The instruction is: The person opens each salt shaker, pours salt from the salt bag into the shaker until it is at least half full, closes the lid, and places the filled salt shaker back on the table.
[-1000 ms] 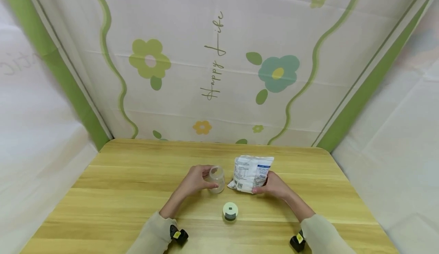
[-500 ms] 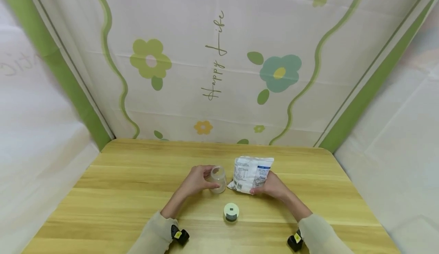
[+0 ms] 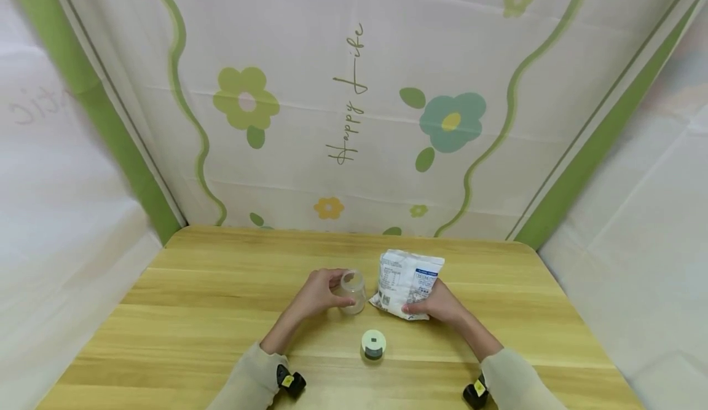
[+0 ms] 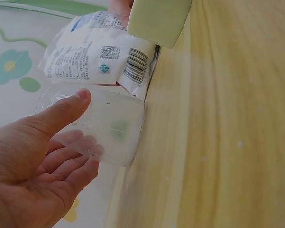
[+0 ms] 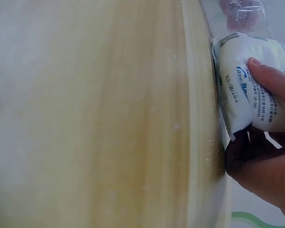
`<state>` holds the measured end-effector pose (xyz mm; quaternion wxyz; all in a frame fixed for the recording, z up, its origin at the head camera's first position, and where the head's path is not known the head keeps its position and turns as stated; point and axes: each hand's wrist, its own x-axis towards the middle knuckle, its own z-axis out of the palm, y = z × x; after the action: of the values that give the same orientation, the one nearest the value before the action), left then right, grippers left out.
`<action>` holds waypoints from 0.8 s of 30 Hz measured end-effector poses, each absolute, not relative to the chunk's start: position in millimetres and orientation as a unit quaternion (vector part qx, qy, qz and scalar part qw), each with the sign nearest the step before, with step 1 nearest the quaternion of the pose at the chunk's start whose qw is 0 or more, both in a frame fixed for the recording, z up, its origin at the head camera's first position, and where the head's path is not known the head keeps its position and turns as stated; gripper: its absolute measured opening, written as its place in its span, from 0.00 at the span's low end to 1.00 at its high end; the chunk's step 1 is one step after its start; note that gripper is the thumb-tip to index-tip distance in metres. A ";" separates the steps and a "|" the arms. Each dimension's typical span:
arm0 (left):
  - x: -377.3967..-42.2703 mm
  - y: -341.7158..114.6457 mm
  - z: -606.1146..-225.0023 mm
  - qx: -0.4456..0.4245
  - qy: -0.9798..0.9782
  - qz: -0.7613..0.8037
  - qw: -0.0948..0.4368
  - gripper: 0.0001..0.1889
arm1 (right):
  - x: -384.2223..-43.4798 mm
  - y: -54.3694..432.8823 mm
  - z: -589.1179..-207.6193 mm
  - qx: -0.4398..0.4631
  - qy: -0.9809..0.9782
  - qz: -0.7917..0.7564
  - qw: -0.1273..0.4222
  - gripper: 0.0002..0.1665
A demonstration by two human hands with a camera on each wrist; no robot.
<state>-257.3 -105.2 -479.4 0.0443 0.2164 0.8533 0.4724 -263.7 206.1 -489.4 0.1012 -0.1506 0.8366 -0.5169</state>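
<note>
My left hand [image 3: 318,293] is wrapped round the side of a clear, open-topped plastic jar [image 3: 354,302] standing on the table. In the left wrist view the thumb lies on the near side of the jar [image 4: 109,123], and the fingers show through its wall. Just right of it, my right hand [image 3: 439,302] grips a white printed packet [image 3: 401,281], thumb on the front and fingers behind. The packet leans slightly, its lower edge at the tabletop; a barcode and small print show on it. A pale green cap [image 3: 373,339] with a grey part lies in front of the jar.
The wooden table [image 3: 221,336] has its far edge against a white flowered curtain [image 3: 298,90], with further cloth walls at both sides. A black wrist camera [image 3: 291,382] sits at the left sleeve, and another camera [image 3: 475,393] at the right.
The packet in my right hand has tilted a little, its lower right end coming slightly nearer to me. My left hand still holds the jar, with hardly any movement. The head view has shifted slightly.
</note>
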 end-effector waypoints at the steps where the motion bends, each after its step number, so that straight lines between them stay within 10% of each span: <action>1: -257.3 -105.5 -479.8 0.217 0.853 0.473 0.044 0.33 | -263.3 206.3 -489.3 -0.152 0.836 -0.518 0.102 0.52; 24: -257.4 -105.3 -481.3 0.215 0.852 0.475 0.045 0.33 | -257.2 206.0 -492.4 -0.139 0.770 -0.604 0.155 0.50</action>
<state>-257.4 -105.3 -481.3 0.0452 0.2145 0.8524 0.4747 -257.2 206.0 -492.4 0.1545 -0.1394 0.7697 -0.6035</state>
